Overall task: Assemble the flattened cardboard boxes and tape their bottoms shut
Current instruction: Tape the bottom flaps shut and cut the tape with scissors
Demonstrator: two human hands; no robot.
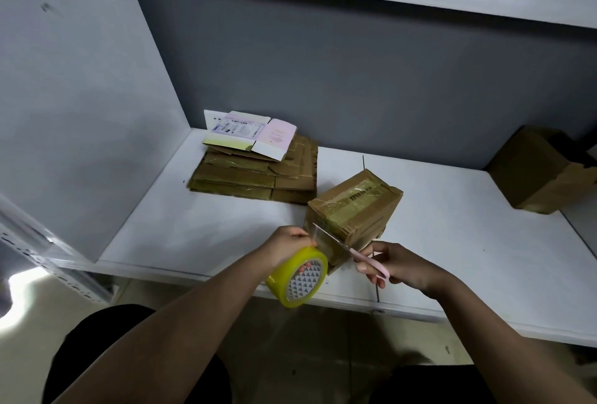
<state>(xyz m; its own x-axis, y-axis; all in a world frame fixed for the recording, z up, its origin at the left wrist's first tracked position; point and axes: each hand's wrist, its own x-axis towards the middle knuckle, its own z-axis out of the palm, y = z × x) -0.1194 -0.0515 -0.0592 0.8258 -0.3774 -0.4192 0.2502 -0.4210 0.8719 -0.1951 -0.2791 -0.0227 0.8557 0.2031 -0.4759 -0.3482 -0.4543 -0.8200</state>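
An assembled brown cardboard box (353, 210) stands on the white shelf board (200, 219), its upper face crossed by clear tape with a strip of dark print, and it serves as the landmark here. Just in front of the box, toward the person, the left hand (286, 242) grasps a yellow roll of clear packing tape (298, 276), fingers hooked through its white patterned core, while thumb and forefinger pinch the taut strip of clear tape (319, 235) that runs from the roll up to the near edge of the box. Right of the roll and also in front of the box, the right hand (400, 266) is curled around the pink handles of a pair of scissors (352, 253), whose slim metal blades reach leftward to the stretched strip. Behind and to the left of the box lies a stack of flattened brown cardboard boxes (255, 174), with a flattened white and pink printed carton (250, 134) on top. Well to the right of the box, by the grey back wall (323, 64), sits another assembled brown cardboard box (542, 171).
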